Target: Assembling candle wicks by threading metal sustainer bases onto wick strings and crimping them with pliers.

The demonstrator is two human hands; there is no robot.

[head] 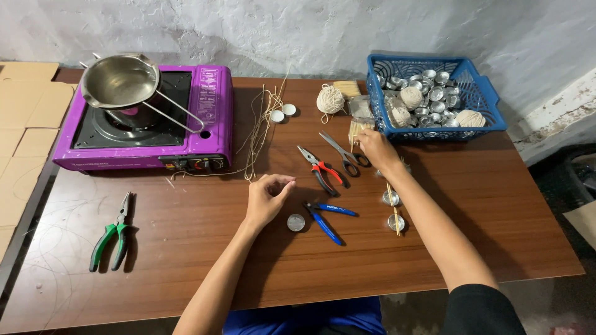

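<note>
Small round metal cup, shiny and shallow, sitting flat on the brown wood-grain table just below centre frame, right beside the left hand. Left hand curled loosely, thumb and forefinger tips pressed together as if pinching something thin, though too small to tell what. Right hand up and to the right, fingers closed around a bundle of thin pale wooden sticks near the front edge of the basket. Between the two hands: blue-handled cutters touching distance from the cup, red-handled pliers above those, grey scissors just right of them. Two more little metal cups under the right forearm, with a thin stick lying across them. Blue plastic lattice basket at upper right, heaped with more shiny cups and balls of cream twine. Another twine ball left of it on the table. Loose waxy wick strands draped down the middle, two white round bits beside them. Purple portable gas stove upper left, glossy, with a steel pouring pot on the burner. Green-handled pliers off alone at lower left. Flat cardboard along the left edge.
</note>
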